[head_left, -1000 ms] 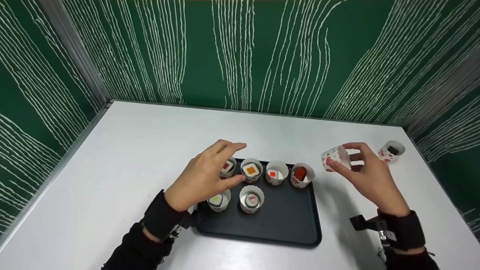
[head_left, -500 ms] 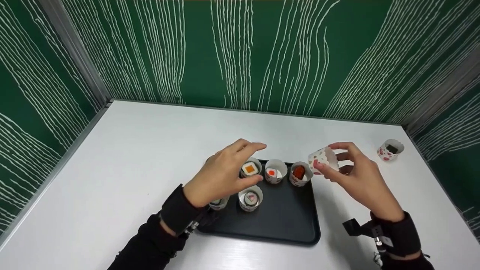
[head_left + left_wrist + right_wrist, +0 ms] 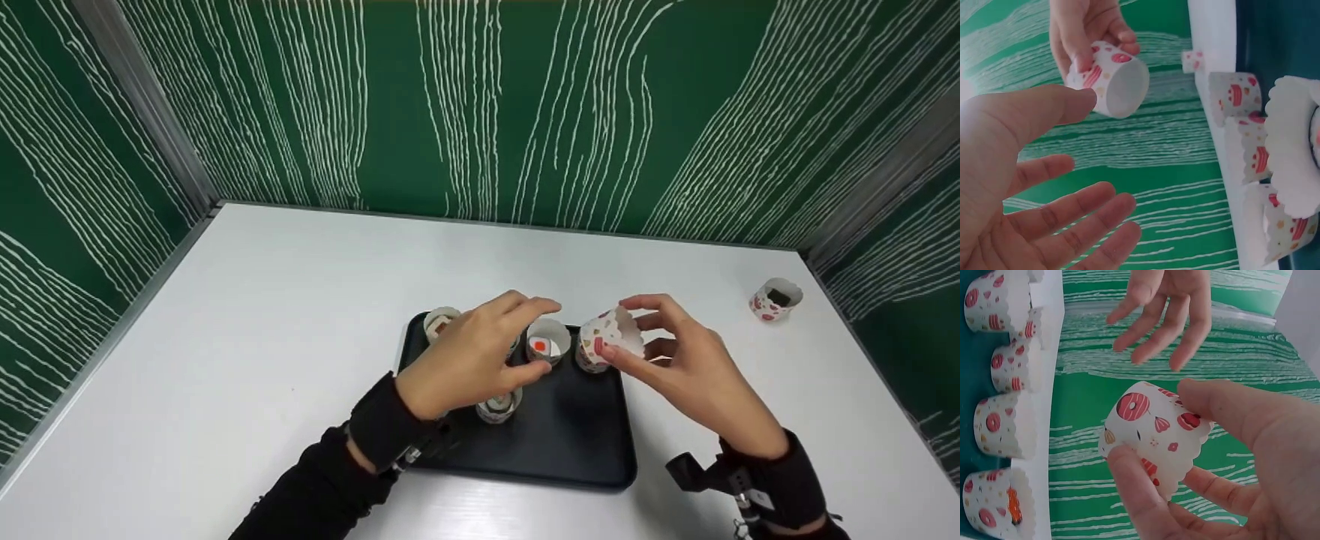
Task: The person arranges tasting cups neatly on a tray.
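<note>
My right hand (image 3: 675, 360) pinches a white paper baking cup (image 3: 604, 337) printed with red sweets, between thumb and fingers, above the tray's far right corner. The cup lies tilted, its scalloped rim towards my right palm and its round base (image 3: 1127, 90) towards my left hand. Whether anything is inside cannot be seen. My left hand (image 3: 472, 360) hovers over the tray's left part, fingers spread and thumb apart, holding nothing. It covers some of the cups below. A cup with an orange-red topped sushi piece (image 3: 540, 346) shows between the hands.
The dark tray (image 3: 570, 450) lies on a white table (image 3: 300, 300). Several matching cups stand on it, including a far left cup (image 3: 442, 321) and a front cup (image 3: 498, 409). One more cup (image 3: 776, 300) with a black item stands at the right. A green wall (image 3: 405, 112) rises behind.
My right hand has carried the paper cup leftwards from beside the tray to over its far right corner. My left hand has moved right across the tray, still with nothing in it.
</note>
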Demonstrator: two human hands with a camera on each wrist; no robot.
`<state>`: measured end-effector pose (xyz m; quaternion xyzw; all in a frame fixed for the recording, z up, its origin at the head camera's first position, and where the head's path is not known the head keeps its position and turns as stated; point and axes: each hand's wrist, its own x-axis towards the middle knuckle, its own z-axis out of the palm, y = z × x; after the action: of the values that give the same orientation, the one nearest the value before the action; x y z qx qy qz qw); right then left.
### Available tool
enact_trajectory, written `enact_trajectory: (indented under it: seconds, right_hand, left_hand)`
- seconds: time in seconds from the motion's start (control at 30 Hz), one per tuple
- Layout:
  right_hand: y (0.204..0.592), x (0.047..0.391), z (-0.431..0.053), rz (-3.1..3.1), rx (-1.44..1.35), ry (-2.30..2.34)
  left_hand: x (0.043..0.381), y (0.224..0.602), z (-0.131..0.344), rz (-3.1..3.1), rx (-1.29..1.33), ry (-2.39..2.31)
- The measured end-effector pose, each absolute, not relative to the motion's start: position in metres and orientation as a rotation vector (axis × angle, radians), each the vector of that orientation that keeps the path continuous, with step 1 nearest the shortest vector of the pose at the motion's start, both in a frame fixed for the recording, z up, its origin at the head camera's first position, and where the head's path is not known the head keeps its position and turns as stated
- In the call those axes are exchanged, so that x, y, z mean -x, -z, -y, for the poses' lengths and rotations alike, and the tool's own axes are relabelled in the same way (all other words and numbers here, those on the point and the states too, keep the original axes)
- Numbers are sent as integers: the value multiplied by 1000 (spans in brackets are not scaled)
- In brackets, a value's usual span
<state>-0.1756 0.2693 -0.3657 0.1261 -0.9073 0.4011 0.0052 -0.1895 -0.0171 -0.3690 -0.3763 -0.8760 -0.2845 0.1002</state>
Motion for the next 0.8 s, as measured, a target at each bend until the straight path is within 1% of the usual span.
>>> enact_trajectory:
  seconds: [0.27, 0.8]
  right_hand:
    - [367, 172, -260, 2823, -464, -1326]
    - [374, 169, -245, 2832, -563, -1455]
  left_hand:
    - [187, 376, 8, 2624, 1130, 762]
    - [186, 380, 1, 2566, 1170, 786]
